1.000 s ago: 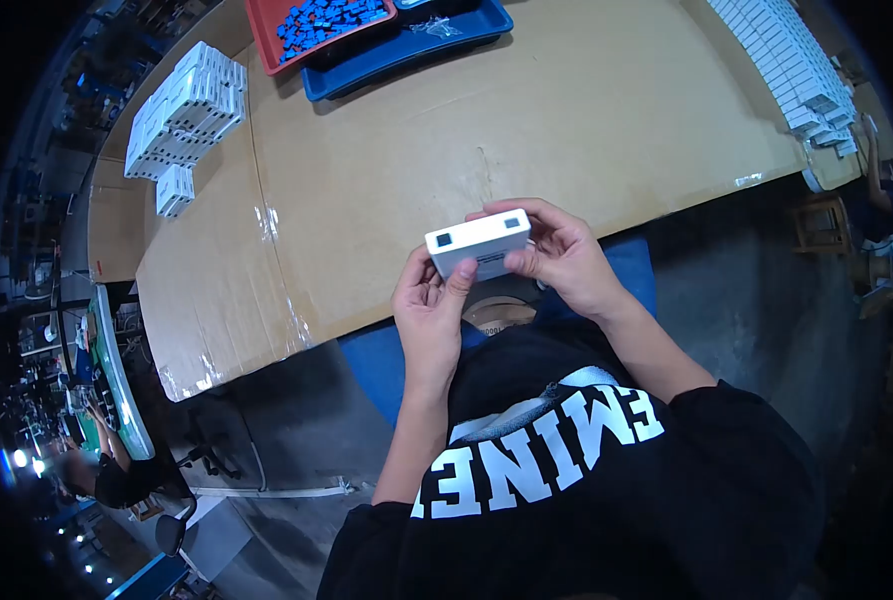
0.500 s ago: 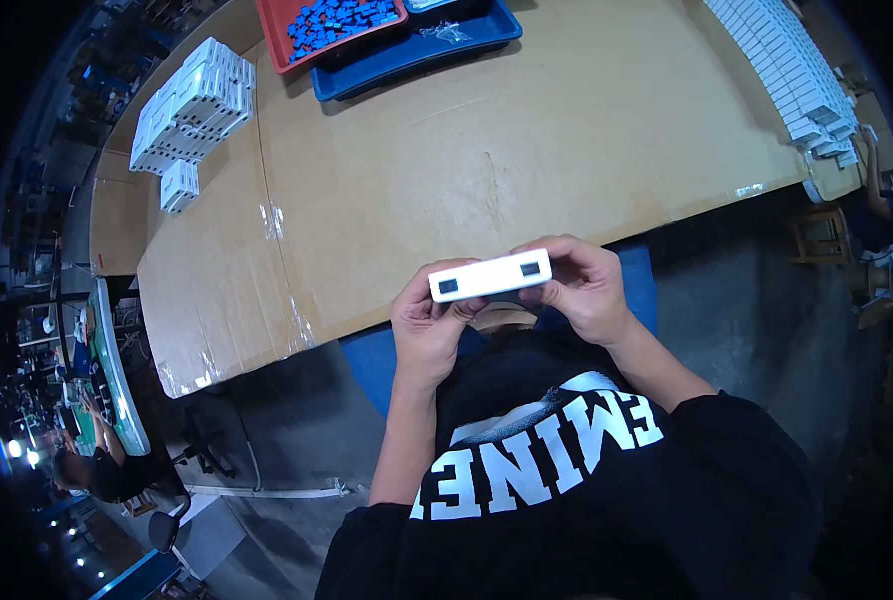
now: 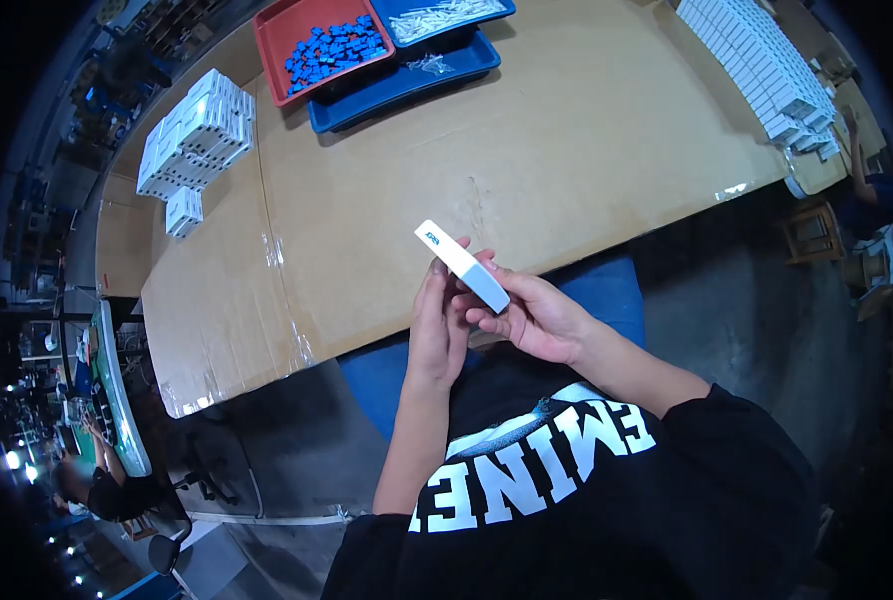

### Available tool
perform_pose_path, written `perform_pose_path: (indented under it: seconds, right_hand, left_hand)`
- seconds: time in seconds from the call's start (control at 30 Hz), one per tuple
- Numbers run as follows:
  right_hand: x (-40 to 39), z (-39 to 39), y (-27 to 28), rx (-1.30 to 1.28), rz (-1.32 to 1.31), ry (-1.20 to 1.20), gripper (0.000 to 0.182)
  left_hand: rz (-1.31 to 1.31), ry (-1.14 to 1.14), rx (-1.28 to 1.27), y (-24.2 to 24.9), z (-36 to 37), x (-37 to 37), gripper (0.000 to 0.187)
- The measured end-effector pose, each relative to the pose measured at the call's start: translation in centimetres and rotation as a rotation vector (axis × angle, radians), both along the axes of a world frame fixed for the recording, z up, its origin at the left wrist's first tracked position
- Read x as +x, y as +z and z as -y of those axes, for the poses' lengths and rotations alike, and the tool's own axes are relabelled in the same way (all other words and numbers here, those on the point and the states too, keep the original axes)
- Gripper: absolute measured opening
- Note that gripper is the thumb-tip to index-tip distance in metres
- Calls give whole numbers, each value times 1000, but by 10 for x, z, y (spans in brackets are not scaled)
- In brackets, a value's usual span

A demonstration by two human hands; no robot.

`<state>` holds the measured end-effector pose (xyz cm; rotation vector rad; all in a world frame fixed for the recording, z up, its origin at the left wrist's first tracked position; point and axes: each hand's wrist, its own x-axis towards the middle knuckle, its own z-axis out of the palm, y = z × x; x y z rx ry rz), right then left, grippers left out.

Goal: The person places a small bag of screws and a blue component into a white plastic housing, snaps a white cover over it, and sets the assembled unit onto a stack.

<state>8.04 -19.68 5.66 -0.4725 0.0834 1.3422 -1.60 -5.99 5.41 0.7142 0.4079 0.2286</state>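
A slim white-and-grey plastic case (image 3: 462, 266) is tilted in front of me, its upper left end white with small dark printing and its lower right end grey. My right hand (image 3: 538, 318) grips the grey end between thumb and fingers. Along the lower left side, my left hand (image 3: 436, 330) supports the case, with some of its fingers hidden behind it. Both hands are just above the near edge of the cardboard-covered table (image 3: 386, 240).
A red tray (image 3: 276, 75) of blue parts stands at the back beside a blue tray (image 3: 406, 95) and another with white sticks (image 3: 446, 17). White cases (image 3: 201, 130) are stacked at the left. Rows of white boxes (image 3: 761, 75) line the right. Another person (image 3: 106, 480) sits far left.
The case has turned from nearly level, with two dark openings facing me, to a steep slant showing its printed side. Both hands have shifted their hold, and my view has tilted slightly.
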Motion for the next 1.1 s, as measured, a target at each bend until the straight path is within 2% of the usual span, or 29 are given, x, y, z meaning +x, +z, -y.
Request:
perform_pose_path:
  seconds: [0.03,0.13,0.17,0.2,0.27,0.3,0.33,0.37,0.4,0.43,0.5,0.53,0.6,0.67,0.73,0.77,0.8,0.87,0.9,0.97,1.0,1.1]
  right_hand:
    - [-1,2,1,1,6,-8,45]
    - [-3,2,7,-26,9,41,53]
    - [-5,2,16,-132,88,23,55]
    - [-4,3,18,-127,95,24,55]
    - [4,9,21,-312,504,71,54]
    - [6,11,15,-354,762,-1,49]
    - [10,14,11,-398,877,-130,32]
    - [10,17,8,-503,1149,-244,29]
    - [7,17,17,-607,1418,-366,37]
    - [4,17,26,-603,1426,-366,37]
    - [-3,15,41,-474,1697,-386,74]
    - [0,12,42,-489,1709,-375,74]
    - [5,6,37,-292,2064,-466,96]
    - [6,8,30,-316,2044,-436,100]
    - [19,9,21,-248,2064,-463,103]
    - [18,14,23,-270,1963,-398,102]
    - [19,16,21,-279,1931,-476,92]
    - [23,29,15,-315,1610,-339,74]
    - [24,37,5,-344,1603,-372,74]
    - [33,45,-20,-314,1215,-401,60]
    - [36,49,-27,-293,1069,-509,49]
    - [67,81,-52,-501,876,-590,35]
  left_hand:
    - [-39,21,-86,-11,-3,-3,42]
    - [0,-64,-185,-33,-13,-8,48]
    - [54,-98,-240,-39,-18,-11,45]
    - [61,-98,-235,-29,-13,-9,45]
    - [31,237,-100,2,4,-3,43]
    - [67,343,-5,7,4,-5,36]
    - [79,348,-1,11,4,-5,36]
    - [35,438,181,15,5,-6,33]
    - [-11,525,361,17,5,-6,31]
    - [-4,573,474,16,5,-6,34]
    - [14,537,540,24,13,-8,34]
    - [33,497,602,30,22,-6,34]
    - [21,444,563,30,34,-4,35]
    - [32,290,700,27,40,-2,40]
    - [-4,234,914,25,44,1,53]
    - [8,193,939,23,43,2,53]
    - [22,154,962,22,42,4,54]
    - [107,36,860,25,45,8,62]
    - [116,7,812,25,49,10,67]
    - [112,-67,793,24,54,15,73]
    - [104,-105,813,19,55,18,74]
    - [48,-192,870,6,54,32,72]
